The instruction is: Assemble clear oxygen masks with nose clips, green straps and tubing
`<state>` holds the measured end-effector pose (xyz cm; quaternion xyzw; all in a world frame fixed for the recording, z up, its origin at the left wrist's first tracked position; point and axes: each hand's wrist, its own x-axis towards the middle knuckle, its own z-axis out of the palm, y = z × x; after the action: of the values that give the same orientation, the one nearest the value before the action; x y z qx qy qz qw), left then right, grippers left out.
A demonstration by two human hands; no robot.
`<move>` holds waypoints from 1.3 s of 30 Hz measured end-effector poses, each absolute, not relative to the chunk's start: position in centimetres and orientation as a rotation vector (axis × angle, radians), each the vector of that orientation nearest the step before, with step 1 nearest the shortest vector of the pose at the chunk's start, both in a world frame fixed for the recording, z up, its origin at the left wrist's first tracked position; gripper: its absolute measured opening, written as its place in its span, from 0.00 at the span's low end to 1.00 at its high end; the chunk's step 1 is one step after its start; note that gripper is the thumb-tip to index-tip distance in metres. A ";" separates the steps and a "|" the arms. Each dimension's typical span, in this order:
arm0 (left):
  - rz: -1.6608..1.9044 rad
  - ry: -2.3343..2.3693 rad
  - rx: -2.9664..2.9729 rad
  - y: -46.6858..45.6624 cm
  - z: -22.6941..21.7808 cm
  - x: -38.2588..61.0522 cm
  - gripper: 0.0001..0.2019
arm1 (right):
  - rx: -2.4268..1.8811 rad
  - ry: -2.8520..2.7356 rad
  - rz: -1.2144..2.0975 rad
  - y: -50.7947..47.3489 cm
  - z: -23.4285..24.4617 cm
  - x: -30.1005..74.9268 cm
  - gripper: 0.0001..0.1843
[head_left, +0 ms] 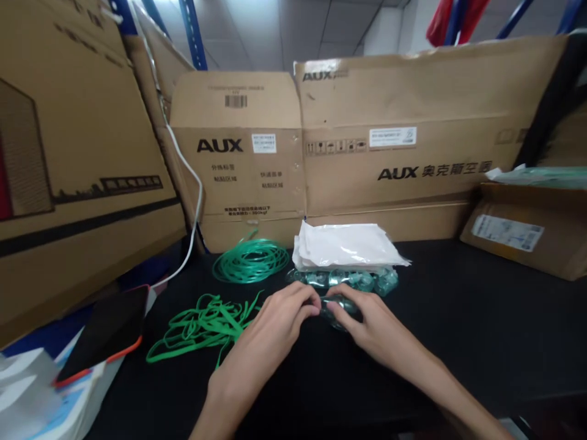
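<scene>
Right hand (369, 308) thumb and fingers pinch translucent green curved plastic piece (345, 304), centre frame; left hand (279, 311) fingertips bunched at its left end, can't tell if gripping; piece lies between both hands, probably light, thin, slippery, best held by edges; flat white plastic packets (343, 244) behind, tangled bright-green flat straps (229, 321) lower left

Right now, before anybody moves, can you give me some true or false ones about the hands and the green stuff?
1. The coiled green tubing lies left of the white packets. True.
2. The left hand and right hand are close together. True.
3. The left hand holds the coiled green tubing. False: its fingertips are at the shiny green item.
4. The tangled green strap lies on the white packets. False: it lies on the black table.
</scene>
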<state>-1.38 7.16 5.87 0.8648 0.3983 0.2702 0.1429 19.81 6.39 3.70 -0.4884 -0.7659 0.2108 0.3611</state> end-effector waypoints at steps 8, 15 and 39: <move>0.848 1.171 2.470 6.8 6.7 -1.0 0.10 | -1.317 -1.927 0.603 6.6 4.1 19.8 0.14; 0.782 1.155 2.480 6.3 6.2 -1.4 0.10 | -1.362 -1.915 0.619 6.5 4.5 19.8 0.16; 0.950 1.277 2.180 7.0 6.5 -0.9 0.07 | -1.118 -1.867 0.903 6.5 4.6 20.2 0.15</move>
<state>-0.91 7.02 6.50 0.7880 0.4616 0.3433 0.2195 20.22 6.48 4.61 -0.4385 -0.7321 0.3542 0.3826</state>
